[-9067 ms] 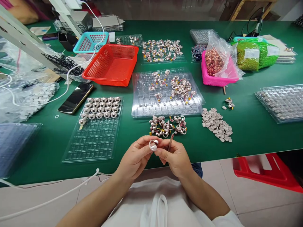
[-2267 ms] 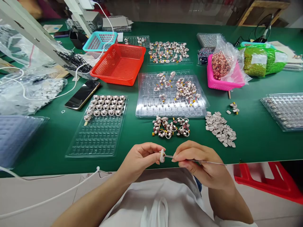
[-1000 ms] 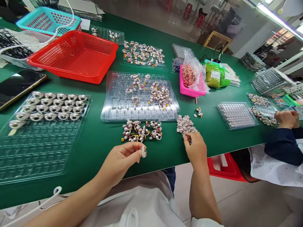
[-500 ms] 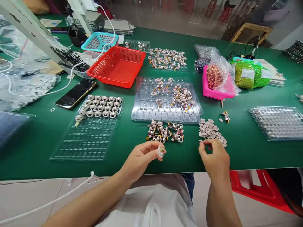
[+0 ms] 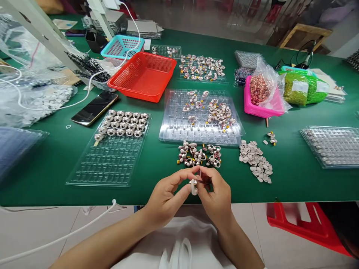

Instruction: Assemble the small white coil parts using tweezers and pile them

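Note:
My left hand [image 5: 168, 198] is closed in a pinch on a small white-and-silver clip-on earbud [image 5: 194, 188], held above the front edge of the table. Against it from the right comes my right hand [image 5: 215, 194], its fingertips pressed together at the top of the earbud. A thin dark strip shows by the right fingers; what they pinch is mostly hidden. Just beyond both hands lies a heap of unfinished earbuds [image 5: 198, 155] with reddish wires and yellow tabs. To the right is a pile of small beige caps [image 5: 255, 160].
A clear tray [image 5: 101, 164] with rows of silver shells lies left, beside a phone [image 5: 94, 108]. Stacked clear trays [image 5: 179, 130] bear more earbuds. Behind stand a red basket [image 5: 143, 80] and a pink basket [image 5: 263, 108]. Another tray stack [image 5: 333, 145] lies right.
My right hand has left the pile of beige caps and moved left to meet my left hand at the earbud. The earbud has turned and come slightly nearer to me.

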### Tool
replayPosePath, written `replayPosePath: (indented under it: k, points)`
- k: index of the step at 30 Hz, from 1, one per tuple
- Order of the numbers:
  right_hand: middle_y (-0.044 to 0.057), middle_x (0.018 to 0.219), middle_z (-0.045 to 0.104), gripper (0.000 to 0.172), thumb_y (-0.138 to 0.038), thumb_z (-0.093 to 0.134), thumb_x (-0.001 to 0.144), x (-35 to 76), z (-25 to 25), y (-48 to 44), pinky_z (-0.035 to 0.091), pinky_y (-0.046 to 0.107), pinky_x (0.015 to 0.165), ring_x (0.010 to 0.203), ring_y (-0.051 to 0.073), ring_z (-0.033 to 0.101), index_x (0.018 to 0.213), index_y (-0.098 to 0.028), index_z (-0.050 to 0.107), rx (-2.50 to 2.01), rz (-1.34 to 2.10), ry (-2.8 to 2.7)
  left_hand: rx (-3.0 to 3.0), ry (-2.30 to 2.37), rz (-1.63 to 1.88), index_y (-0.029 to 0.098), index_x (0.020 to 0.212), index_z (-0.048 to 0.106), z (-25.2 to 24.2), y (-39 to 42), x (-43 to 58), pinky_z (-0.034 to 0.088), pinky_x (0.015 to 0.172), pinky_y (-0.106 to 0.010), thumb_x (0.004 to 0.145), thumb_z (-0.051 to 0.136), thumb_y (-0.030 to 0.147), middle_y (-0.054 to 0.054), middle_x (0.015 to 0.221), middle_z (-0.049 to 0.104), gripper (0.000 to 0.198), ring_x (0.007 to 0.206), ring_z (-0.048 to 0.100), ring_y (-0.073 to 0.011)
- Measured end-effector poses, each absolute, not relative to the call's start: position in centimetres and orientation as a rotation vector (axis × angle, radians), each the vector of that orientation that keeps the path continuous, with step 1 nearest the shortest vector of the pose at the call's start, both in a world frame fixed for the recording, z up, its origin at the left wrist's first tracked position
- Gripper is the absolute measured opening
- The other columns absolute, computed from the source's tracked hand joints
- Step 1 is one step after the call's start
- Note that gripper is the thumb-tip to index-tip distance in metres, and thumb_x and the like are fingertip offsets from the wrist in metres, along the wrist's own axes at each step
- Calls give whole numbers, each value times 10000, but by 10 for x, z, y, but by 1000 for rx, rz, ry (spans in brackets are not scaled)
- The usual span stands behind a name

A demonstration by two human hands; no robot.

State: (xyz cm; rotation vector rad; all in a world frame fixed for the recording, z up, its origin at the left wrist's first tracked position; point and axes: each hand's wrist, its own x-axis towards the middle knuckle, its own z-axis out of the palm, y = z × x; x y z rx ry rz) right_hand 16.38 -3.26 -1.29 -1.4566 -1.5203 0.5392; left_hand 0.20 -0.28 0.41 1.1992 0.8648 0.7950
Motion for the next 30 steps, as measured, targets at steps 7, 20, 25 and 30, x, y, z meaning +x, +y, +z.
replayPosePath:
  k: [7, 20, 25, 30]
  points:
    - [66, 1031, 743, 329, -134, 536, 964, 165, -17, -34, 614, 307, 733, 866, 188, 733, 1262, -251, 612, -1354, 482, -1609, 964, 802, 802, 168, 1023, 697, 10, -2, 2, 499, 1052, -353, 934, 676, 325, -132, 1234, 744, 181, 1283, 620, -277]
    - [41, 969, 684, 225, -98, 655, 901, 168, -19, -42, 534, 260, 585, 801, 169, 679, 1047, -269, 646, -1252, 603, -1513, 615, 825, 772, 142, 920, 732, 7, 10, 2, 535, 887, -358, 786, 823, 354, -105, 958, 786, 266, 878, 714, -225]
    - [26, 891, 691, 140, -146, 679, 907, 174, -12, -38, 513, 251, 586, 759, 160, 660, 993, -256, 691, -1157, 911, -1400, 707, 862, 778, 163, 879, 767, 2, 9, 1, 515, 787, -268, 780, 823, 305, -35, 814, 733, 182, 777, 649, -160]
    - [37, 893, 696, 146, -173, 672, 922, 172, -15, -34, 520, 251, 573, 749, 159, 660, 1018, -260, 739, -1079, 1040, -1287, 767, 900, 759, 159, 864, 769, 3, 9, 1, 495, 718, -244, 804, 795, 340, -28, 760, 713, 192, 728, 612, -145]
